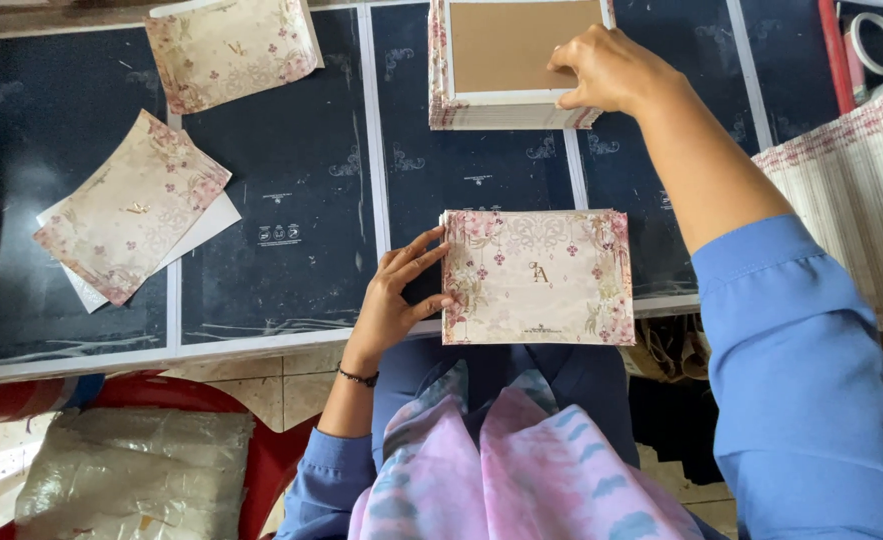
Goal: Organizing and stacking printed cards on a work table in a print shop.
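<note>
— Start at the left. What lies loose on the desk (291,180)?

— Three floral cards, counted: one tilted card (126,205) lying diamond-wise over a plain white sheet (206,222), and a second loose card (231,45) at the top edge, slightly askew. The third is the one in hand.

— Which hand, and how?

— The left hand (393,300) comes up from below, wrist bent back, a dark bracelet (358,377) round it. Its fingers (416,258) are spread and fairly straight, laid against the left edge of the floral card (538,277), the thumb touching that edge lower down. They steady it rather than close round it.

— Where does that card sit, and how does it point?

— At the near edge of the desk, partly overhanging toward the person's lap. Its long axis runs left to right, square with the desk edge, printed face up, with the small gold emblem at the centre upright as the person sees it.

— And further right?

— One stack of cards (506,112) at the far side, its top showing a plain brown face. The right hand (606,68) reaches forward over it, arm stretched out in a blue sleeve (801,370), fingers curled down over the stack's right corner, pinching the top piece. Far right, a fanned row of card edges (856,200) and one roll of tape (876,42).
</note>
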